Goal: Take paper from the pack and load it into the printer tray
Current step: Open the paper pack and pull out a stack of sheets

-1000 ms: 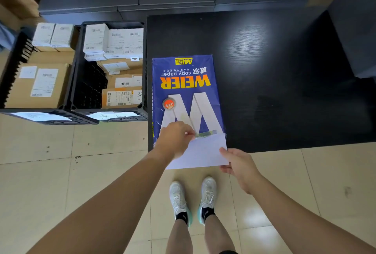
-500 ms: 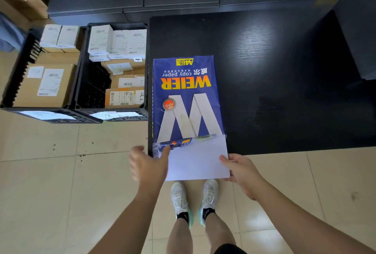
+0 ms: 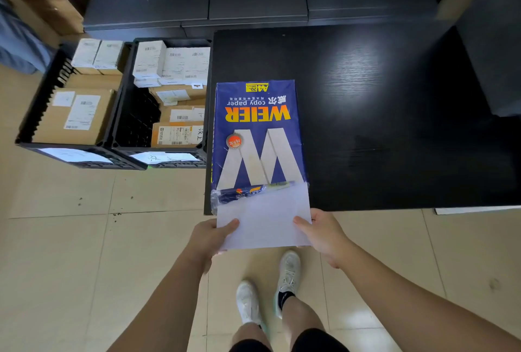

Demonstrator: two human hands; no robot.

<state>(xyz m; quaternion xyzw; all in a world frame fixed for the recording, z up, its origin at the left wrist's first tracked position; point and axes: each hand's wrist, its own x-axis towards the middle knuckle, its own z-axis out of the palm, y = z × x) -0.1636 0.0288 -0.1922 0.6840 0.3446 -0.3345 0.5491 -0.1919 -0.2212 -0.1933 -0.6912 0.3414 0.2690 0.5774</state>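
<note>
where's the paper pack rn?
Head view, centre: the paper pack lies flat on the black table at its near-left corner, right of the black crates, open end facing the person.

Bright, even daylight fills the scene — the floor tiles (image 3: 70,239) read pale and clean. A soft white glare patch sits on the dark tabletop (image 3: 352,69) right of center. Wide-angle distortion bows the frame edges, and the upper corners look soft and smeared.

One paper pack (image 3: 258,137), two hands (image 3: 210,237) (image 3: 324,234), two black crates (image 3: 67,151) (image 3: 169,158), one dark table (image 3: 380,103), two white shoes (image 3: 248,302) (image 3: 287,271).
</note>
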